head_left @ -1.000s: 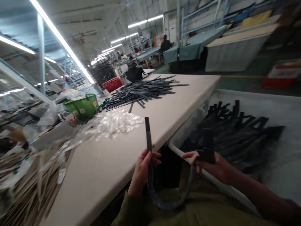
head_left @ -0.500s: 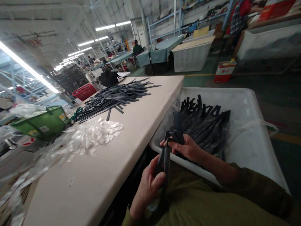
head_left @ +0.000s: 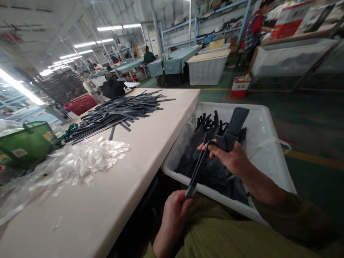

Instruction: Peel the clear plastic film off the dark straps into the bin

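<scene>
A dark strap [head_left: 199, 169] is stretched between my two hands. My left hand [head_left: 173, 214] is closed round its lower end, near my lap. My right hand [head_left: 231, 157] grips the upper part, where the strap is folded and a wide flat end [head_left: 238, 120] sticks up above the fingers. Behind and below my right hand, a white plastic bin [head_left: 262, 143] holds a heap of similar dark straps [head_left: 188, 148]. What lies inside my left palm is hidden.
On the pale table [head_left: 129, 186] at the left lie a pile of dark strips [head_left: 120, 109], clear plastic pieces [head_left: 86, 157] and a green bag [head_left: 29, 143]. Red-and-white tin [head_left: 240, 86] stands on the floor. A person in red [head_left: 254, 27] is at the upper right.
My right hand has moved up and right, away from my left hand, drawing the strap out straighter. The wide end now sticks up higher. The view has turned a little to the right.
</scene>
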`<state>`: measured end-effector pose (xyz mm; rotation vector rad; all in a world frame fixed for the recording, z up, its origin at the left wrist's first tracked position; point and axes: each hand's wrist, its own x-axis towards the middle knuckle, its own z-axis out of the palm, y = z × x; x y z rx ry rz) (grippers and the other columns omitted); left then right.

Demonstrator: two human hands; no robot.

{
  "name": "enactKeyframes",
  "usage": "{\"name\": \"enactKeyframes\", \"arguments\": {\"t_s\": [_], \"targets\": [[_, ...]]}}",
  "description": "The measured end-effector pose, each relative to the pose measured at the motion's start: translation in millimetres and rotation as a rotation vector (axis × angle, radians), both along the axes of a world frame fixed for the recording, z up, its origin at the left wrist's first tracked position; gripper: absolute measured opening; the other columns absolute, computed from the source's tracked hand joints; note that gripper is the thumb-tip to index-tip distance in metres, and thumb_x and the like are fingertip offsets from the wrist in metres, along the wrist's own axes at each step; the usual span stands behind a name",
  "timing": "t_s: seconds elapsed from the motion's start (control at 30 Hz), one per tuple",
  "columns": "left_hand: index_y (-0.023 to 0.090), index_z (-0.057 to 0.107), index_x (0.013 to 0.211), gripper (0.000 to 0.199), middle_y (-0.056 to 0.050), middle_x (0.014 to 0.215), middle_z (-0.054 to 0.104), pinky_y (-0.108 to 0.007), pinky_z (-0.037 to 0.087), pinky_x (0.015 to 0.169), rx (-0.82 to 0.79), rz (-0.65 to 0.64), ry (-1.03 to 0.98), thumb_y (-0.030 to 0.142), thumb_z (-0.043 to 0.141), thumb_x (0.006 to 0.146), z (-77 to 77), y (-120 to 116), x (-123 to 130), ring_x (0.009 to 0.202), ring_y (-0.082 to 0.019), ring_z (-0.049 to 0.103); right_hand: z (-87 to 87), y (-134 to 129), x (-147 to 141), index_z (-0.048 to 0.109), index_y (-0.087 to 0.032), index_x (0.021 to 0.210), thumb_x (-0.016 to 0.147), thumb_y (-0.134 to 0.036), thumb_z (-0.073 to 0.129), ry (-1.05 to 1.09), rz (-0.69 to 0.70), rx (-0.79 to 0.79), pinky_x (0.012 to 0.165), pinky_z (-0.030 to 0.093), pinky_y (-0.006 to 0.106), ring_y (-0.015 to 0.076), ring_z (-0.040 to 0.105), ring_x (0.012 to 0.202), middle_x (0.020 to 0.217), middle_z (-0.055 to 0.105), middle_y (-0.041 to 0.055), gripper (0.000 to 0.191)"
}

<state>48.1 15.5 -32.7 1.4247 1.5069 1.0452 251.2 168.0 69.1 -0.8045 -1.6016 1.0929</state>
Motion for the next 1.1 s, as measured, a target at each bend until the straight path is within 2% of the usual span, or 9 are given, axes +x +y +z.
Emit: {"name": "enactKeyframes", "arguments": {"t_s": [0.17,0.3,0.4,0.57,0.67,0.8,0.93,1.03,1.1], "targets": [[0.023,0.061,0.131,0.051,-0.012,0.133,0.062,-0.041,0.042,0.104,0.006,0.203,-0.114,0.032,0.071,0.082,-3.2,0.3,-7.4,0.12,-0.029,0.057,27.9,31.9,20.2,0.077,-0.016,0.089,0.093,-0.039,0.065,-0.064,-0.291,0.197,0.054,0.049,0.024,0.0112,0.06,0.058,0.094,0.078,0.006,0.026],[0.023,0.052,0.137,0.055,-0.012,0.144,0.054,-0.045,0.043,0.106,-0.078,0.28,-0.076,0.041,0.062,0.087,-31.3,-16.0,-25.5,0.122,-0.028,0.058,42.2,73.8,42.4,0.078,-0.011,0.092,0.09,-0.036,0.065,-0.205,-0.536,0.371,0.05,0.049,0.022,0.0107,0.061,0.054,0.092,0.078,0.0086,0.028],[0.023,0.049,0.138,0.056,-0.013,0.145,0.053,-0.045,0.046,0.105,-0.126,0.303,-0.048,0.045,0.059,0.088,-57.7,-30.5,-40.0,0.122,-0.028,0.059,33.9,108.1,53.0,0.077,-0.012,0.104,0.091,-0.037,0.061,-0.306,-0.68,0.344,0.056,0.052,0.024,0.0148,0.068,0.063,0.099,0.077,0.0098,0.033],[0.02,0.047,0.139,0.062,-0.014,0.145,0.052,-0.042,0.051,0.101,-0.219,0.318,-0.075,0.048,0.061,0.086,-87.8,-47.1,-58.0,0.12,-0.028,0.062,-21.8,153.5,46.4,0.075,-0.013,0.106,0.089,-0.037,0.064,-0.525,-0.602,0.17,0.056,0.053,0.026,0.0186,0.069,0.058,0.084,0.078,0.0071,0.032],[0.019,0.047,0.139,0.065,-0.016,0.145,0.053,-0.041,0.052,0.1,-0.241,0.344,-0.09,0.049,0.063,0.084,-97.1,-51.8,-62.7,0.119,-0.029,0.062,-69.1,159.6,36.9,0.076,-0.018,0.103,0.086,-0.033,0.066,-0.677,-0.517,0.12,0.077,0.057,0.032,0.0225,0.074,0.081,0.097,0.078,0.0062,0.024],[0.018,0.048,0.137,0.067,-0.017,0.143,0.054,-0.042,0.053,0.098,-0.259,0.345,-0.106,0.051,0.064,0.081,-106.4,-52.7,-62.1,0.117,-0.031,0.064,-124.4,130.9,24.1,0.075,-0.018,0.102,0.089,-0.027,0.059,-0.832,-0.373,0.12,0.101,0.049,0.043,0.0281,0.066,0.113,0.124,0.07,0.0112,0.022],[0.016,0.049,0.134,0.068,-0.019,0.139,0.057,-0.043,0.053,0.096,-0.213,0.39,-0.124,0.053,0.063,0.079,-118.5,-51.5,-55.1,0.111,-0.031,0.067,-163.1,81.1,8.2,0.077,-0.026,0.095,0.082,-0.016,0.063,-0.95,-0.044,0.152,0.099,0.051,0.033,0.0222,0.065,0.115,0.129,0.068,0.0026,0.022],[0.016,0.051,0.133,0.069,-0.019,0.138,0.058,-0.04,0.053,0.096,-0.206,0.384,-0.125,0.054,0.062,0.077,-124.2,-53.5,-51.9,0.111,-0.03,0.067,-174.0,56.5,-1.7,0.076,-0.024,0.106,0.08,-0.013,0.061,-1.006,0.07,0.119,0.098,0.052,0.035,0.0243,0.066,0.115,0.134,0.065,0.0065,0.031],[0.015,0.05,0.134,0.07,-0.018,0.138,0.058,-0.038,0.053,0.097,-0.216,0.372,-0.125,0.055,0.061,0.078,-124.0,-55.5,-53.5,0.113,-0.029,0.066,-166.1,49.5,-5.6,0.072,-0.02,0.115,0.085,-0.017,0.058,-1.01,0.081,0.087,0.1,0.05,0.04,0.0279,0.063,0.118,0.136,0.062,0.0122,0.033]]}}
